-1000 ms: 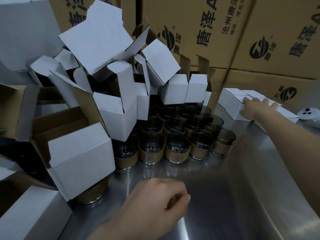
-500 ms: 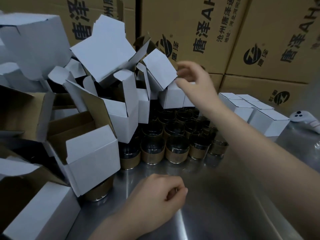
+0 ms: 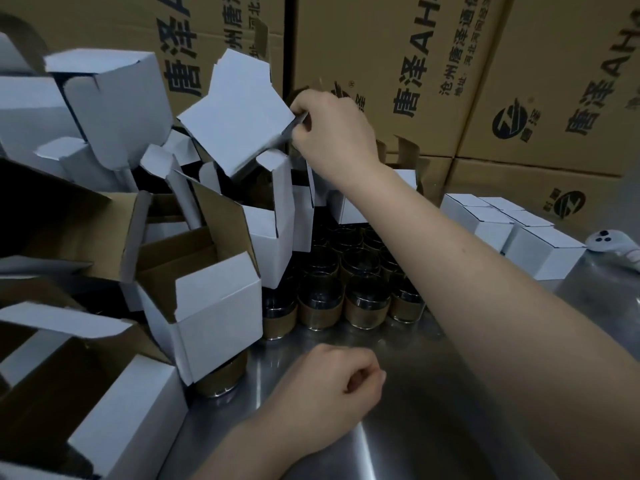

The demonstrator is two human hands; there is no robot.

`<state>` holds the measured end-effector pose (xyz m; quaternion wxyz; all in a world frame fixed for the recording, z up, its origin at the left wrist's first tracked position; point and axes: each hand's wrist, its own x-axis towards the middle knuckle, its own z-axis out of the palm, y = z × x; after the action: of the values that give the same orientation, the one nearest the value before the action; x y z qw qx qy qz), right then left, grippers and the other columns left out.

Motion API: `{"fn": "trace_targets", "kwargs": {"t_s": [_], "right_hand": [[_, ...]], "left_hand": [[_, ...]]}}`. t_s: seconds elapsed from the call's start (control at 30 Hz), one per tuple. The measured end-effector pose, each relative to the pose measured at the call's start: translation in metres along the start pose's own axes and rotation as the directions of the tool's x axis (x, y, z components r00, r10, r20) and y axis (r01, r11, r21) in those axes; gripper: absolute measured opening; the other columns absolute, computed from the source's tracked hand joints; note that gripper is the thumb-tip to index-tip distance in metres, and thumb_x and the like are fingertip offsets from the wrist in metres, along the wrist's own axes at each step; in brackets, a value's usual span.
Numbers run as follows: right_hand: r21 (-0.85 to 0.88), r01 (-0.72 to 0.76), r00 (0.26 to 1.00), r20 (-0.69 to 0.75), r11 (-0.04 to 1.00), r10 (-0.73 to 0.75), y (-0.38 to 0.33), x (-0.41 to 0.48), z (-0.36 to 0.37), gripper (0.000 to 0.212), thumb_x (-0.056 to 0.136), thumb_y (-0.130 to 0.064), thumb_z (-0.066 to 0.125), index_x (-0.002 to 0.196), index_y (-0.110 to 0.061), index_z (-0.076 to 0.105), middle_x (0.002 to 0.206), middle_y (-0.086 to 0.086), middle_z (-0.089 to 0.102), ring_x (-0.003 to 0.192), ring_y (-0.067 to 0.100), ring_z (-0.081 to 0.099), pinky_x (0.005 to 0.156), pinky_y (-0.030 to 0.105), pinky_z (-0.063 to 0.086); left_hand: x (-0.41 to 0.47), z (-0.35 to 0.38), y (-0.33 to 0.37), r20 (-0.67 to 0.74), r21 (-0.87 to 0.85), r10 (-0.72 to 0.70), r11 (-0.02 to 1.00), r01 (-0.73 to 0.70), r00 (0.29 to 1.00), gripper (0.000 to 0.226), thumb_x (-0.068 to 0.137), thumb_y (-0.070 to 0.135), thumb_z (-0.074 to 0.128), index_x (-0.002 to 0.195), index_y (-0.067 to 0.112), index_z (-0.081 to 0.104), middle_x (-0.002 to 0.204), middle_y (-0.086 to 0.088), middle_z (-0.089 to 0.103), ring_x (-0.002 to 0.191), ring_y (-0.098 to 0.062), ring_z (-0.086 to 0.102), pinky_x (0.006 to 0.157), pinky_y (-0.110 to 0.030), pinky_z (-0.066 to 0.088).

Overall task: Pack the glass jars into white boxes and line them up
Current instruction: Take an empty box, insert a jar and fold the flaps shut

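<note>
The right grip (image 3: 332,133) reaches up and forward to the top of the pile, its fingers and thumb curled onto the edge of a tilted white box (image 3: 235,123); the box leans against other open boxes (image 3: 214,306), which lie heaped over the left of the surface (image 3: 415,427), flaps up, brown inside; the left grip (image 3: 332,386) rests on the bare metal near the front, fingers curled into a fist with nothing seen in it; the jars (image 3: 346,292) stand packed together in rows in the middle, just beyond the left grip and under the right forearm, dark glass above a gold band; one more jar (image 3: 221,379) sits under an open box at the pile's front edge; a row of shut boxes (image 3: 540,251) is lined up to the right of the jars, side against side; a white controller (image 3: 613,242) lies just beside the row's near end; printed brown cartons (image 3: 398,64) stand stacked behind everything.
</note>
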<state>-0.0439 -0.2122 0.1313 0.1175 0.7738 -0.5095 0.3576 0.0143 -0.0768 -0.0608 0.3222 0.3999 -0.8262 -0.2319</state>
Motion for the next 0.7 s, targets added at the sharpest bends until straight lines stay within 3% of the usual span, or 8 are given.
{"fn": "trace_targets", "kwargs": {"t_s": [0.2, 0.33, 0.57, 0.7], "right_hand": [[0.046, 0.002, 0.984, -0.179, 0.999, 0.006, 0.014, -0.008, -0.008, 0.027, 0.092, -0.013, 0.044, 0.110, -0.019, 0.064, 0.096, 0.000, 0.070, 0.082, 0.023, 0.061, 0.066, 0.039, 0.050], [0.087, -0.041, 0.969, -0.239, 0.995, 0.060, 0.021, -0.011, -0.015, 0.029, 0.090, -0.013, 0.044, 0.108, -0.020, 0.065, 0.090, -0.002, 0.069, 0.081, 0.021, 0.059, 0.057, 0.031, 0.036], [0.374, -0.025, 0.911, -0.374, 0.927, 0.175, 0.033, -0.032, -0.036, 0.025, 0.086, -0.008, 0.052, 0.100, -0.015, 0.071, 0.087, -0.006, 0.070, 0.079, 0.010, 0.061, 0.073, 0.031, 0.048], [0.578, 0.030, 0.915, -0.344, 0.816, 0.210, 0.053, -0.062, -0.047, 0.025, 0.084, 0.001, 0.053, 0.097, -0.010, 0.071, 0.089, 0.000, 0.070, 0.078, 0.014, 0.065, 0.073, 0.037, 0.054]], "left_hand": [[0.000, 0.002, 0.000, -0.006, -0.014, -0.014, 1.000, 0.014, 1.000, 0.036, 0.088, 0.047, 0.047, 0.077, 0.015, 0.059, 0.068, 0.001, 0.055, 0.064, -0.016, 0.051, 0.059, -0.034, 0.042], [0.000, 0.002, 0.000, 0.000, -0.041, -0.030, 0.999, 0.030, 1.000, 0.034, 0.088, 0.046, 0.047, 0.077, 0.016, 0.060, 0.067, -0.001, 0.057, 0.062, -0.015, 0.051, 0.059, -0.035, 0.042], [0.000, 0.001, 0.001, -0.016, -0.123, -0.042, 0.992, 0.039, 0.999, 0.028, 0.089, 0.040, 0.052, 0.076, 0.017, 0.061, 0.066, 0.000, 0.057, 0.057, -0.007, 0.047, 0.058, -0.031, 0.041], [0.000, -0.002, 0.005, -0.114, -0.243, -0.046, 0.970, 0.017, 0.992, 0.025, 0.087, 0.042, 0.051, 0.076, 0.023, 0.062, 0.063, 0.007, 0.057, 0.056, -0.003, 0.049, 0.055, -0.021, 0.039]]}}
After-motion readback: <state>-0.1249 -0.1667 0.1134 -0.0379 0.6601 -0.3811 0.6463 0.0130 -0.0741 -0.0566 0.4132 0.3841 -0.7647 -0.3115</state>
